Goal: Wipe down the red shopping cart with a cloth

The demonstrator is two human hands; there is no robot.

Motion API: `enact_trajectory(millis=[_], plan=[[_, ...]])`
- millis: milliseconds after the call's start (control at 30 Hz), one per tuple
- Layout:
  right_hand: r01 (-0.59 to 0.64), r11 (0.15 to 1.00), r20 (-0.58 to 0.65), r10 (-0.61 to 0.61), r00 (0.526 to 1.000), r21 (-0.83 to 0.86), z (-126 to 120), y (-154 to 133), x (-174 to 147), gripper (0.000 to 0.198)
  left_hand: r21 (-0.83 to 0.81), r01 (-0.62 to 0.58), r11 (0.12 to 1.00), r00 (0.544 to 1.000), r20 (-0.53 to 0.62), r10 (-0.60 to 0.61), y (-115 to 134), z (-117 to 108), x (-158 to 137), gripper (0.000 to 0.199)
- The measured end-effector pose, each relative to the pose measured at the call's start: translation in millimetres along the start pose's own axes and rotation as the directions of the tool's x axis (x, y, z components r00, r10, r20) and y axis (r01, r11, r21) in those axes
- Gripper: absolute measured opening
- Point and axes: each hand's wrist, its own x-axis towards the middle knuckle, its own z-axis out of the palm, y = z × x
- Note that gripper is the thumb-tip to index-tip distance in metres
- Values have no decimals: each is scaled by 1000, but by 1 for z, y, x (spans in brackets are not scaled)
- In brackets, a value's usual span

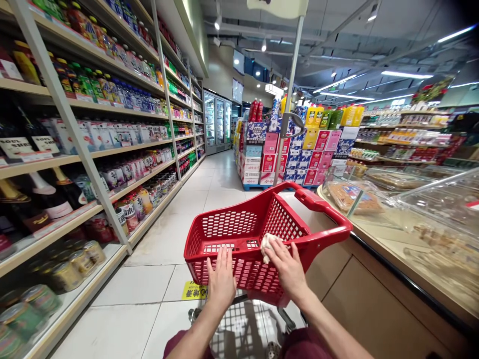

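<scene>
A red plastic shopping cart stands right in front of me, turned sideways, with its handle toward the right. My right hand presses a crumpled whitish cloth against the top rim of the cart's near side. Its fingers lie over the cloth and partly hide it. My left hand rests on the near side wall farther left. Those fingers are stretched out and hold nothing. The basket's visible inside holds no goods.
Drink shelves run along the left. On the right is a counter with glass-covered food. Stacked drink cartons stand ahead near a grey pole. A yellow floor sign lies beneath the cart on the white tiles.
</scene>
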Motion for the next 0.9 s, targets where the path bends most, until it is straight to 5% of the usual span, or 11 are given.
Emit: enact_trajectory(millis=[233,400,567,633,767,833,900], plan=[[-321,937,-196,292,936,-135,-19,63,-13,49,-24,-37,999,999,-20,36,1,3,-3,69],[-44,998,-60,41,997,-37,-15,50,-11,49,-1,-27,1000,999,-32,27,-6,7,0,68],[-323,934,-271,275,923,-154,-17,91,-6,50,21,2,1000,1000,-23,-2,-12,12,7,66],[-305,942,-280,259,924,-137,-9,86,0,50,13,36,999,999,-8,-36,-14,12,11,64],[-27,998,-141,18,990,-58,8,56,10,54,-11,43,999,997,71,-42,-18,9,17,63],[-53,994,-130,41,991,-95,9,61,10,55,-26,23,999,992,128,-20,-18,7,18,64],[-204,967,-176,176,969,-153,8,74,8,53,-30,33,999,986,163,-28,-16,4,17,66]])
